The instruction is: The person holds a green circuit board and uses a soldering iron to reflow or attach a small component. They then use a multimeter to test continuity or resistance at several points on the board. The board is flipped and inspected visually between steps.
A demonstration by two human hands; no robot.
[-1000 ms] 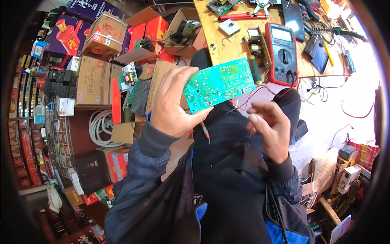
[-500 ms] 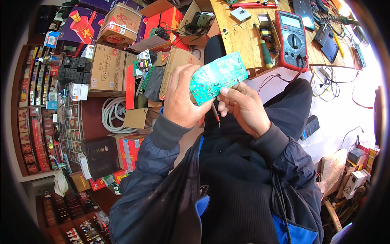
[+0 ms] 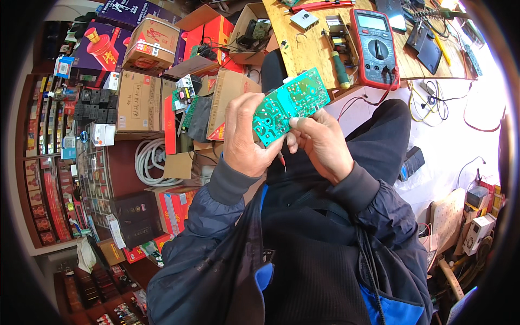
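Note:
A green circuit board [image 3: 292,103] is held up above my lap, its soldered side toward me. My left hand [image 3: 242,132] is closed round the board's left end, fingers behind it and thumb along the lower edge. With thumb and fingertips, my right hand [image 3: 322,142] pinches the board's lower edge near its middle. A red test probe [image 3: 282,160] with a thin metal tip points down below the board, next to my left thumb; what holds its upper part is hidden. On the wooden table [image 3: 303,54] lies a red and grey multimeter [image 3: 375,49], leads plugged in.
A green-handled screwdriver [image 3: 340,70] and a small metal-cased module [image 3: 304,20] lie on the table. Cardboard boxes [image 3: 139,101] and a red box of electronic parts crowd the left. A coiled white hose [image 3: 149,162] sits below them. Loose cables [image 3: 431,103] trail at the right.
The board has tilted slightly, so its glare is gone and the tracks show clearly. Both hands keep their hold. The surroundings shift a little left in view.

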